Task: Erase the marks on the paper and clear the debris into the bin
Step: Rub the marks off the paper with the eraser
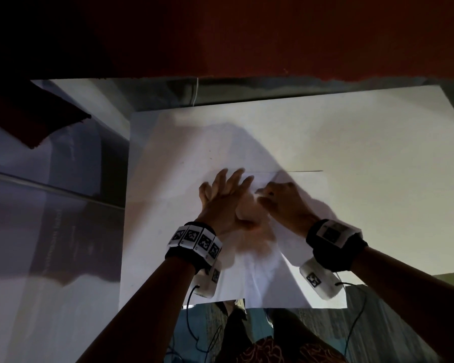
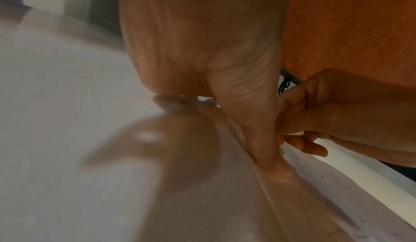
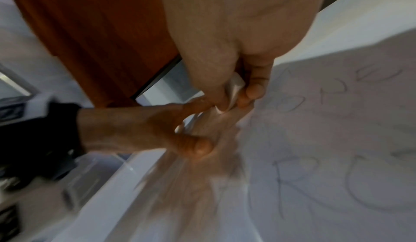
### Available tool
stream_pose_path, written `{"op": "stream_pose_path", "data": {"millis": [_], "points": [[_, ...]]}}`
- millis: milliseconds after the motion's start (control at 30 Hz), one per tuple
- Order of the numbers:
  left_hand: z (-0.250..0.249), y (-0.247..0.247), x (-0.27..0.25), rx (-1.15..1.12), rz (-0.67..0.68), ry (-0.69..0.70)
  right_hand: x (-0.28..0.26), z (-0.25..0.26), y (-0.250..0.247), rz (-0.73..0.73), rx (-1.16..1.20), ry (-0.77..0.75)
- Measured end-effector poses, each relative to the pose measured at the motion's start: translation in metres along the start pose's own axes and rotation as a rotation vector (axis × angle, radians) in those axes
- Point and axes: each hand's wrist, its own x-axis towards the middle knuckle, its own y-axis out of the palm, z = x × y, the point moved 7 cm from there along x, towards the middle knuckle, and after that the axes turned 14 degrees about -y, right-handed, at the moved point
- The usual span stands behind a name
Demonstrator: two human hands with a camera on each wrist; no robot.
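Note:
A white sheet of paper (image 1: 260,279) lies on the white table (image 1: 378,127) in front of me. My left hand (image 1: 226,195) lies flat on it with fingers spread, and its thumb (image 2: 265,148) presses the sheet down. Just to its right, my right hand (image 1: 275,197) pinches a small white eraser (image 3: 234,89) between thumb and fingers, its tip against the paper. Pencil letters (image 3: 337,93) show on the sheet to the right of the eraser. The paper wrinkles around the left hand (image 3: 157,130). No bin shows in any view.
A red-brown wall (image 1: 247,35) rises behind the table. A dark red object (image 1: 37,119) juts in at the far left above a glossy grey floor (image 1: 50,231). Thin black cables (image 1: 192,323) hang from both wrist cameras past the table's near edge.

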Motion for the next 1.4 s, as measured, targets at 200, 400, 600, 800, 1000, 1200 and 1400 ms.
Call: {"op": "stream_pose_path", "data": {"millis": [200, 400, 600, 800, 1000, 1200, 1400], "points": [[0.0, -0.007, -0.005, 0.007, -0.024, -0.022, 0.014, -0.015, -0.04, -0.173, -0.037, 0.166], [-0.002, -0.01, -0.005, -0.022, -0.024, -0.048, 0.016, -0.027, -0.032, -0.059, 0.019, 0.108], [-0.002, -0.011, -0.007, -0.053, -0.024, -0.038, 0.019, -0.03, -0.024, -0.194, 0.114, 0.143], [-0.003, -0.011, -0.006, -0.072, -0.029, -0.017, 0.009, -0.01, 0.009, -0.04, 0.121, 0.007], [-0.002, -0.009, -0.004, -0.082, -0.02, -0.021, 0.007, 0.003, 0.008, -0.078, 0.108, -0.039], [-0.003, -0.011, -0.008, -0.083, -0.001, -0.022, 0.007, -0.028, -0.016, -0.188, 0.039, 0.078], [-0.003, -0.011, -0.005, -0.074, -0.016, -0.029, -0.001, -0.011, 0.004, -0.04, 0.069, -0.044]]}}
